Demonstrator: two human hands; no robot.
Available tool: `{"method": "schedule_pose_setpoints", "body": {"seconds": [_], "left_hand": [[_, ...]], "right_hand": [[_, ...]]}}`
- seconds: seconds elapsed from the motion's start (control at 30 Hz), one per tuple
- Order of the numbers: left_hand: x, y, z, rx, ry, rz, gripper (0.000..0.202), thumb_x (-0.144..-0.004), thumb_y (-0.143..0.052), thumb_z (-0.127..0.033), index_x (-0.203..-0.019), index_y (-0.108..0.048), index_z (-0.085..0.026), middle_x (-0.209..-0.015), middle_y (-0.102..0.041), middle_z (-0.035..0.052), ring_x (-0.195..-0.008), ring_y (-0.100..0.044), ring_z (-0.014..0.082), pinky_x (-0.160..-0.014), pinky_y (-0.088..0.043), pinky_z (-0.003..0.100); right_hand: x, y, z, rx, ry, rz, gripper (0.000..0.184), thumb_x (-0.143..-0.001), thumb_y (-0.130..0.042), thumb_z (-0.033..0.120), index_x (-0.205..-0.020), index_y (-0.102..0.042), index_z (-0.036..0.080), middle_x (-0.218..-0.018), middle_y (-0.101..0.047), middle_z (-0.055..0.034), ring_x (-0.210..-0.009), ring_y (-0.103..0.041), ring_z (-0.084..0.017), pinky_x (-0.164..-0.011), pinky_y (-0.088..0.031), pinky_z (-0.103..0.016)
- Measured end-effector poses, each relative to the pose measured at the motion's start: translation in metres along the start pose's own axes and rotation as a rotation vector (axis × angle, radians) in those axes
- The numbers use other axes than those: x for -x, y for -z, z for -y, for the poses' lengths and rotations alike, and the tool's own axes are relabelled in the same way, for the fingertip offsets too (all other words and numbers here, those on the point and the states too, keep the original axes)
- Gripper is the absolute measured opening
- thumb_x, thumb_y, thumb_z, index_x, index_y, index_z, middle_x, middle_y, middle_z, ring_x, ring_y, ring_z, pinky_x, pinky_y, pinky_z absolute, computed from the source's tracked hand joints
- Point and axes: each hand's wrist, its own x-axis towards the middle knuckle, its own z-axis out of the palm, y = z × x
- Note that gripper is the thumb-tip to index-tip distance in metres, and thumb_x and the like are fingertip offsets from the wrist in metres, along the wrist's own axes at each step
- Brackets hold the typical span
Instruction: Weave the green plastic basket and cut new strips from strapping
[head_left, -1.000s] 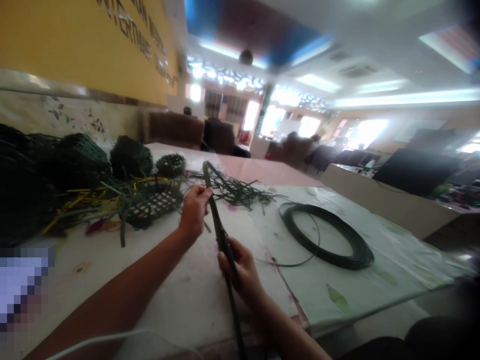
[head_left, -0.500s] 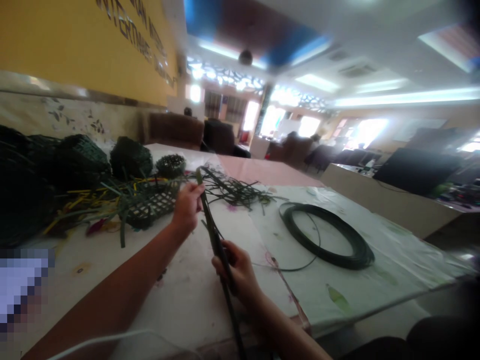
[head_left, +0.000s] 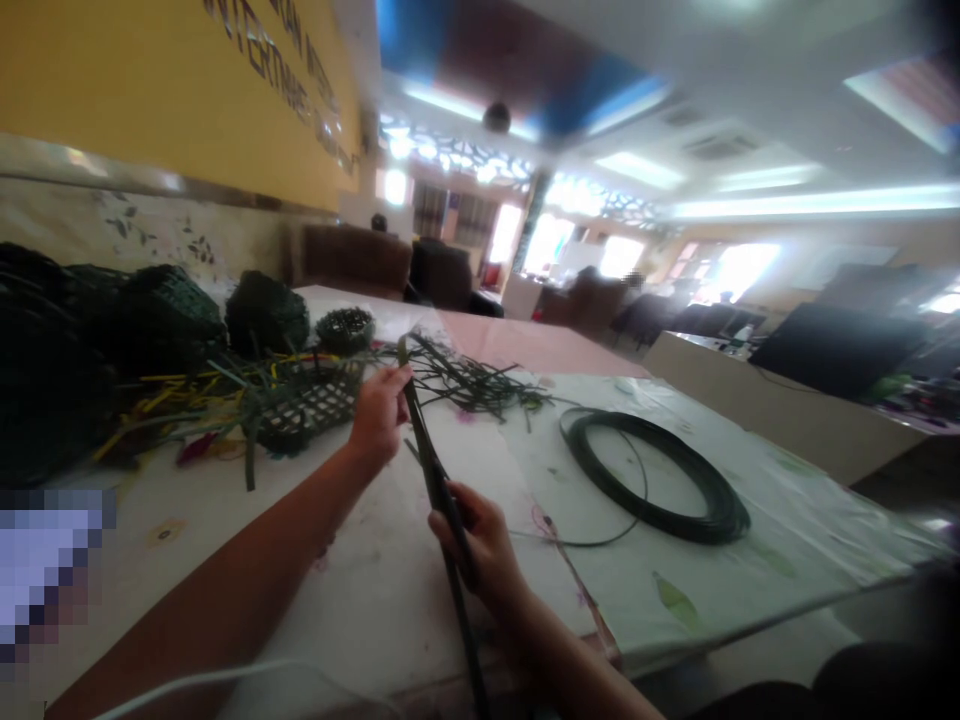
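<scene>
My left hand is closed around the upper end of a narrow bundle of dark green flat strips. Lower down, my right hand grips the same bundle, with the thumb on its near side. A dark, thicker part shows at the right fingers; whether it is a separate tool I cannot make out. The bundle runs slanted over the table and past the near edge. Left of my left hand lies a half-woven open lattice of green strips. Loose green cut strips lie in a heap behind the hands.
A coil of dark green strip lies on the right of the cloth-covered table. Dark woven baskets and a small woven piece stand at the left back, beside yellow strips. A white cable crosses the near left.
Both hands keep their hold on the strips, almost unmoved. The whole view has shifted very slightly.
</scene>
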Motion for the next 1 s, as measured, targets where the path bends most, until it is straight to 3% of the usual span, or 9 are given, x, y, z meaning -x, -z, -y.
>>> {"method": "schedule_pose_setpoints", "body": {"seconds": [0.13, 0.33, 0.47, 0.7, 0.87, 1.0], "left_hand": [[0.003, -0.003, 0.001, -0.037, -0.071, 0.007, 0.028, -0.075, -0.067, -0.026, -0.066, -0.042, -0.020, -0.045, -0.029, -0.0109, -0.035, -0.023, 0.0043, -0.036, -0.020, 0.017], [0.017, -0.010, 0.009, -0.087, -0.169, 0.001, 0.033, -0.076, -0.068, -0.029, -0.065, -0.039, -0.020, -0.049, -0.031, -0.0093, -0.037, -0.027, 0.0048, -0.035, -0.017, 0.018], [0.016, -0.008, 0.013, -0.075, -0.136, -0.037, 0.030, -0.076, -0.066, -0.028, -0.065, -0.040, -0.020, -0.048, -0.032, -0.0093, -0.036, -0.026, 0.0043, -0.035, -0.017, 0.018], [-0.001, 0.001, 0.004, -0.001, -0.029, 0.003, 0.026, -0.076, -0.064, -0.026, -0.065, -0.041, -0.020, -0.043, -0.028, -0.0113, -0.033, -0.021, 0.0041, -0.034, -0.015, 0.018], [0.005, -0.003, 0.006, -0.040, -0.077, 0.029, 0.026, -0.076, -0.065, -0.026, -0.065, -0.042, -0.019, -0.044, -0.030, -0.0108, -0.034, -0.023, 0.0041, -0.035, -0.017, 0.018], [0.014, -0.008, 0.014, -0.052, -0.116, 0.016, 0.027, -0.076, -0.065, -0.026, -0.064, -0.042, -0.019, -0.046, -0.030, -0.0102, -0.036, -0.024, 0.0038, -0.034, -0.015, 0.017]], "right_hand": [[0.000, -0.002, -0.006, -0.053, -0.045, -0.008, 0.031, -0.078, -0.069, 0.037, -0.100, -0.063, 0.016, -0.068, -0.048, 0.0034, -0.058, -0.041, -0.010, -0.051, -0.033, -0.022], [-0.001, -0.001, -0.007, -0.074, -0.005, -0.034, 0.030, -0.080, -0.069, 0.040, -0.098, -0.062, 0.016, -0.066, -0.046, 0.0042, -0.058, -0.039, -0.010, -0.052, -0.032, -0.022], [0.000, 0.001, -0.004, -0.024, 0.003, -0.035, 0.027, -0.081, -0.068, 0.039, -0.093, -0.062, 0.016, -0.065, -0.046, 0.0043, -0.058, -0.038, -0.009, -0.052, -0.031, -0.022], [-0.001, 0.001, -0.001, 0.045, -0.002, -0.029, 0.023, -0.079, -0.067, 0.034, -0.089, -0.064, 0.014, -0.065, -0.047, 0.0034, -0.058, -0.039, -0.010, -0.052, -0.032, -0.023], [-0.001, -0.001, -0.007, -0.030, -0.032, -0.044, 0.031, -0.078, -0.070, 0.034, -0.102, -0.063, 0.015, -0.067, -0.048, 0.0041, -0.057, -0.040, -0.010, -0.051, -0.032, -0.023], [-0.001, 0.000, -0.009, -0.046, -0.003, -0.053, 0.028, -0.080, -0.069, 0.034, -0.100, -0.063, 0.016, -0.066, -0.047, 0.0044, -0.058, -0.040, -0.010, -0.053, -0.032, -0.023]]}}
